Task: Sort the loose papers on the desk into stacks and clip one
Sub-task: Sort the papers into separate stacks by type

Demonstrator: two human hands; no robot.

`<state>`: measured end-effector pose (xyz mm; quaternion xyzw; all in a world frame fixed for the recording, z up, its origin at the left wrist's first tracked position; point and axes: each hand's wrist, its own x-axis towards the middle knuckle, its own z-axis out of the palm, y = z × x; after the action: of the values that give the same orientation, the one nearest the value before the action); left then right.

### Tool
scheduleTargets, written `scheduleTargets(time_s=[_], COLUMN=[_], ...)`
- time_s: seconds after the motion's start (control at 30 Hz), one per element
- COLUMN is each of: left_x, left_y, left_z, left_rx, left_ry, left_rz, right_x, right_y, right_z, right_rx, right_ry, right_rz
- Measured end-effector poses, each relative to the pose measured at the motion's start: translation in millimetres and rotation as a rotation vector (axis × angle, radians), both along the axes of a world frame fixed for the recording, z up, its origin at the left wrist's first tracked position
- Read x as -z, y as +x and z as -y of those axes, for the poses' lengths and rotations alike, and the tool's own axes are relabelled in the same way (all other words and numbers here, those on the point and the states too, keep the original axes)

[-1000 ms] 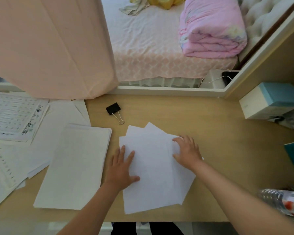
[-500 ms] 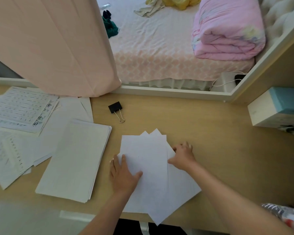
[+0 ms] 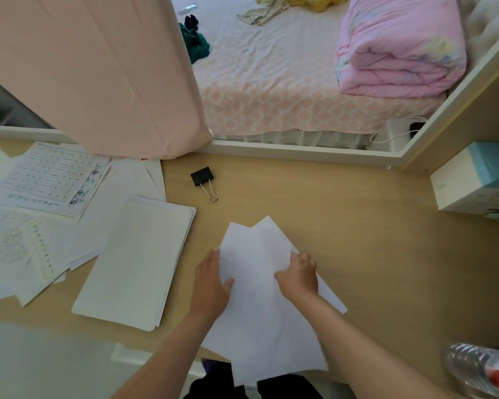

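Observation:
A few blank white sheets (image 3: 257, 306) lie fanned at the desk's front edge, their lower ends hanging over it. My left hand (image 3: 209, 286) grips their left side, thumb on top. My right hand (image 3: 298, 276) pinches their right side with curled fingers. A neat stack of white paper (image 3: 139, 263) lies just to the left. Printed sheets (image 3: 49, 180) and more loose papers (image 3: 20, 251) are spread at the far left. A black binder clip (image 3: 202, 177) with silver handles rests on the wooden desk (image 3: 357, 240) behind the sheets, apart from both hands.
A white and blue box (image 3: 476, 180) stands at the right edge. A plastic bottle (image 3: 481, 370) lies at the lower right. A pink curtain (image 3: 98, 70) hangs over the desk's back left. Beyond the desk is a bed with a folded pink quilt (image 3: 398, 47).
Both hands have drawn the fanned sheets toward the front edge, closing them into a narrower bundle. My right hand went from flat on the paper to pinching it.

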<state>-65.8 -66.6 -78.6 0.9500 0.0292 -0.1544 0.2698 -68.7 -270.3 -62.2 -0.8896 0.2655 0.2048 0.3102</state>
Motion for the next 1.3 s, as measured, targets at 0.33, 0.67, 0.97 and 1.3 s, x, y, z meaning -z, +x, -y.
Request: scheduleTargets(time_s=[0.33, 0.67, 0.97, 1.3], left_x=[3.2, 5.6, 20.5, 29.5], left_y=[11.0, 0.5, -22.4, -17.7], left_z=[-25.9, -38.2, -56.0, -64.9], left_rx=[0.099, 0.215, 0.359, 0.271], left_ry=[0.26, 0.144, 0.201, 0.124], left_rz=[0.038, -0.092, 0.031, 0.227], right_x=[-10.7, 6.9, 4.3, -2.2], right_y=[0.9, -27.0, -29.3, -39.8], right_z=[60.4, -2.9, -13.9, -17.9], right_rx=[-0.062, 0.006, 0.059, 0.221], right_ry=[-0.085, -0.172, -0.177, -0.08], right_rz=[0.098, 0.071, -0.123, -0.081])
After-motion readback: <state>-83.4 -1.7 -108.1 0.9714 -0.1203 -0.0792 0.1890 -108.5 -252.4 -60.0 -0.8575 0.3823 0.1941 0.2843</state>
